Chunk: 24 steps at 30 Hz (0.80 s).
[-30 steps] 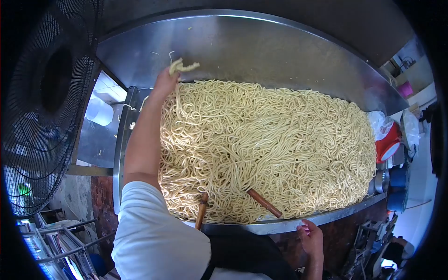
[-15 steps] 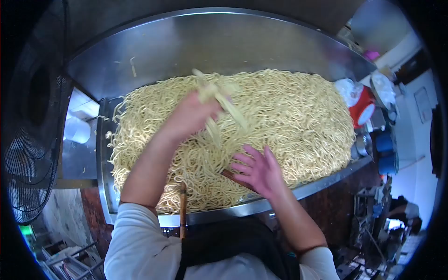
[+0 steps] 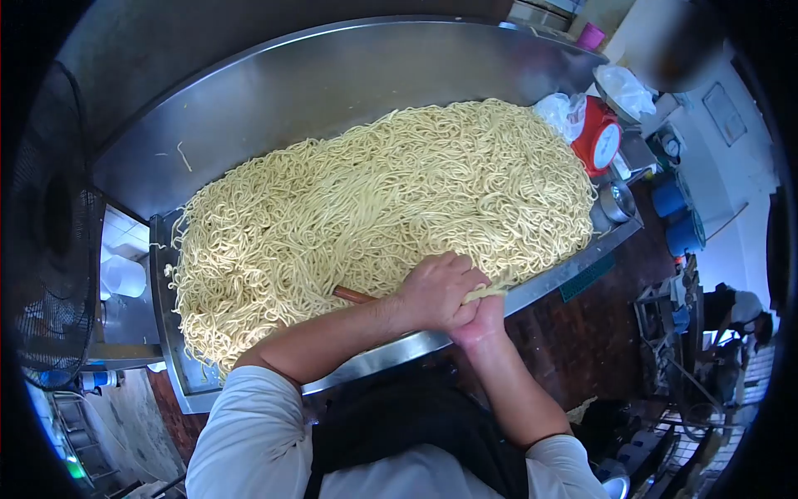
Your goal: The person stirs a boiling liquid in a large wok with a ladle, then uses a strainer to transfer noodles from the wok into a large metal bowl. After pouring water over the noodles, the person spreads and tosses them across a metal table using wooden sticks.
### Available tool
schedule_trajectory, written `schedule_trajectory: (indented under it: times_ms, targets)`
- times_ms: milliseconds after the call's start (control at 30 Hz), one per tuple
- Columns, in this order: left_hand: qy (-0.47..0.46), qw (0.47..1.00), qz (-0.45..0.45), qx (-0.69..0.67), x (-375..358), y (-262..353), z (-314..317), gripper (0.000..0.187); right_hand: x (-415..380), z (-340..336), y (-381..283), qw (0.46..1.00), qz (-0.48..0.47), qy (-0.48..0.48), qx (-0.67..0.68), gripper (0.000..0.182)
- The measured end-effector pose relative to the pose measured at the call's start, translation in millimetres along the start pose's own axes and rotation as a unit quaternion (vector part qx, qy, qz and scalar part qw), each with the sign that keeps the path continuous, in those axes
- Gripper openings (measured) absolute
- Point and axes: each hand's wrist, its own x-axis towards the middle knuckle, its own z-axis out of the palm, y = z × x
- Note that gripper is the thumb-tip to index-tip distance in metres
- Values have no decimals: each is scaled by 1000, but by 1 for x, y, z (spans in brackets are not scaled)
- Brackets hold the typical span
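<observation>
A big heap of pale yellow noodles (image 3: 391, 191) fills a wide steel tray (image 3: 378, 362) in front of me. My left hand (image 3: 440, 289) is closed near the tray's front edge, with a few noodle strands (image 3: 484, 293) sticking out of it. Pressed against it from below and the right is my right hand (image 3: 480, 328), its fingers hidden behind the left. The end of a brown wooden stick (image 3: 352, 294) shows on the noodles beside my left forearm, which covers the rest.
At the tray's right end stand a red dial scale (image 3: 597, 137), a white plastic bag (image 3: 561, 115) and a metal bowl (image 3: 617, 201). A fan (image 3: 54, 249) and a white container (image 3: 125, 276) are at the left. Blue buckets (image 3: 683, 235) stand farther right.
My left hand has come from above the noodles, where strands dangled from it, down and right to meet my right hand. The right hand was open with fingers spread. The view has turned.
</observation>
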Motion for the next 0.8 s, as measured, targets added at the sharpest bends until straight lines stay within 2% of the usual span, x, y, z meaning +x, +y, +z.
schedule_trajectory:
  times_ms: [67, 133, 200, 267, 333, 400, 467, 500, 533, 600, 667, 733, 767, 800]
  targets:
    - [34, 999, 10, -14, 16, 17, 26, 29, -11, -15, -26, 998, -53, -18, -16, 38]
    - [18, 1000, 12, -4, 34, 32, 60, 30, -20, -41, -52, 994, -102, -31, 5, 36]
    - [-7, 1000, 23, -7, 52, 53, 102, 31, -32, -64, -85, 996, -82, 19, 20, 33]
    - [23, 1000, 9, 11, 71, 80, 146, 31, -38, -111, -117, 992, -106, 17, 58, 29]
    - [3, 1000, 11, -15, 94, 113, 188, 25, -56, -146, -153, 989, -105, 1, 101, 27]
    - [31, 997, 57, -35, 118, 144, 235, 21, -87, -171, -191, 984, -149, 30, 93, 26]
    - [28, 992, 91, -80, 139, 179, 280, 20, -108, -205, -223, 968, -196, 46, 149, 22]
    - [23, 993, 89, -80, 145, 195, 304, 20, -118, -229, -237, 956, -220, 16, 193, 19]
    - [-16, 991, 85, -99, 155, 214, 319, 23, -126, -253, -248, 945, -258, 2, 203, 19]
    - [-28, 989, 109, -94, 173, 240, 361, 28, -170, -259, -279, 931, -283, 110, 204, 24]
    - [-119, 976, 100, -151, 181, 263, 410, 34, -183, -297, -299, 897, -350, 113, 245, 29]
    - [-230, 949, 49, -208, 185, 301, 453, 34, -195, -357, -314, 862, -419, 87, 271, 34]
    - [-278, 934, 57, -217, 186, 321, 473, 36, -203, -391, -320, 840, -463, 72, 273, 35]
    - [-321, 918, 64, -225, 186, 342, 491, 37, -218, -423, -326, 831, -473, 132, 262, 35]
